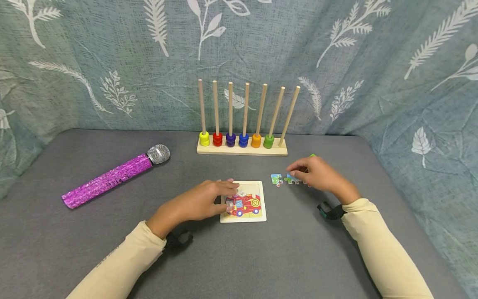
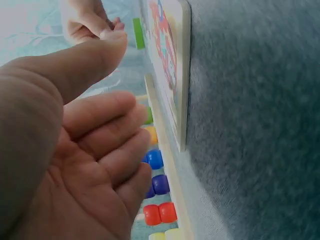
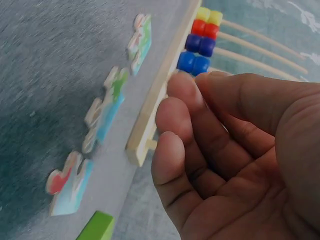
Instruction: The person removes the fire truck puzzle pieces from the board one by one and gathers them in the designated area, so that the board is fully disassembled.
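Observation:
A wooden jigsaw board (image 1: 244, 204) with a red vehicle picture lies flat on the table. My left hand (image 1: 198, 200) is over the board's left edge, thumb and fingers extended and apart; its palm is empty in the left wrist view. To the right of the board, loose puzzle pieces (image 1: 276, 179) lie in a row, partly covered by my right hand (image 1: 317, 172) in the head view. The right wrist view shows a blue-green piece (image 3: 106, 112) and one with a red patch (image 3: 71, 185). Loosely bent, the right fingers come close to the thumb with nothing visible between them.
Behind the board stands a wooden peg rack (image 1: 242, 151) with coloured beads on upright rods. A purple glittery microphone (image 1: 115, 176) lies at the left. A green block (image 3: 97, 227) sits beyond the right hand. A leaf-patterned curtain (image 1: 149, 83) hangs at the table's back.

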Available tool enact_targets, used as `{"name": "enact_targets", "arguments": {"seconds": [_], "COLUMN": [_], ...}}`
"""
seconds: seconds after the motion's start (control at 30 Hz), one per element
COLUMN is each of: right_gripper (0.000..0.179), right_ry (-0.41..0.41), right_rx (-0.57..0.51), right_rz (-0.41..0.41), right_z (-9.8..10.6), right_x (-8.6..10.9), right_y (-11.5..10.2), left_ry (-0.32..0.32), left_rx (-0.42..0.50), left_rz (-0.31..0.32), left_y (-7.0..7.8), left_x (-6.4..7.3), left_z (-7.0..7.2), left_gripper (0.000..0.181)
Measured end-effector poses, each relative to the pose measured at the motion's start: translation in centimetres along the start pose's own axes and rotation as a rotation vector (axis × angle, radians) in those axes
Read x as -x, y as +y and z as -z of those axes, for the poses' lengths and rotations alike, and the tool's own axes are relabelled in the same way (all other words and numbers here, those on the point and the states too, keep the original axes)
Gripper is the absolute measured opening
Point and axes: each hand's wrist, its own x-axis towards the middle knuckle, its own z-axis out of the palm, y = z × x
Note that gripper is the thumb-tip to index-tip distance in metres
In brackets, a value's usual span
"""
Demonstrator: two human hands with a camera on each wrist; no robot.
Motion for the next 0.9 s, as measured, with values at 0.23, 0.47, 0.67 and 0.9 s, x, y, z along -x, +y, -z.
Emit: {"name": "enact_targets", "arguments": {"seconds": [0.23, 0.47, 0.67, 0.9], "right_gripper": [0.019, 0.02, 0.021, 0.02], "right_ry": [-0.022, -0.092, -0.134, -0.171], "right_rx": [-0.087, -0.138, -0.145, -0.165], "right_rz": [0.014, 0.047, 0.065, 0.11], "right_z": [-0.5, -1.4, -2.2, -3.1], "right_x": [-0.4, -0.8, -1.1, -1.9], "right_y": [-0.7, -1.7, -2.6, -3.8], "left_ry": [-0.022, -0.061, -0.07, -0.112], "left_rx": [-0.05, -0.1, -0.13, -0.105], "left_rz": [0.122, 0.21, 0.211, 0.206], "left_y": [-0.7, -1.2, -1.3, -1.2], "left_x": [0.4, 0.5, 0.4, 0.5], "left_z": [0.4, 0.4, 0.2, 0.1], "left_gripper": [0.064, 0.079, 0.084, 0.083]}}
